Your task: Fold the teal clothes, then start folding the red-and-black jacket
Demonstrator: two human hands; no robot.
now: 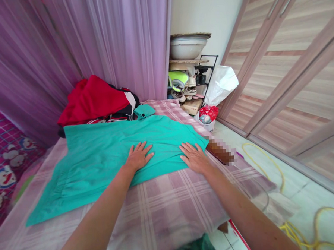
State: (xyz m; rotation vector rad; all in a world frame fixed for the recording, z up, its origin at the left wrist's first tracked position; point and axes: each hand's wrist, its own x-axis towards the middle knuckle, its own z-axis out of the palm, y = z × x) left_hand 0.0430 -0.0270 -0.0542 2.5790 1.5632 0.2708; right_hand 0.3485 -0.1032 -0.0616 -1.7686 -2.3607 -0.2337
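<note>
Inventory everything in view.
Plaid cloth bedsheet: 1, mauve, centre.
Flat cloth garment: 1, teal, on bedsheet.
Small folded cloth: 1, teal, behind garment.
Heaped clothes: several, mostly red, behind garment.
Flat pixelated object: 1, brown, beside garment.
Fabric curtain: 1, purple, rear.
Cartoon cloth: 1, magenta, left.
Wall: 1, white, rear.
Metal rack: 1, black, rear.
Round basin: 1, white, rear.
Shoes: several, pale, rear.
Curved item: 1, lime, rear.
Cardboard box: 1, tan, rear.
Large plastic bag: 1, white, rear.
Patterned bundle: 1, red, below bag.
Wooden wardrobe: 1, pale brown, right.
Tiled floor: 1, pale, right.
Looped cable: count unclear, yellow, on floor.
Crumpled cloth: 1, dark green, bottom.
Left hand, right hand: 1 each, bare, on garment.
</note>
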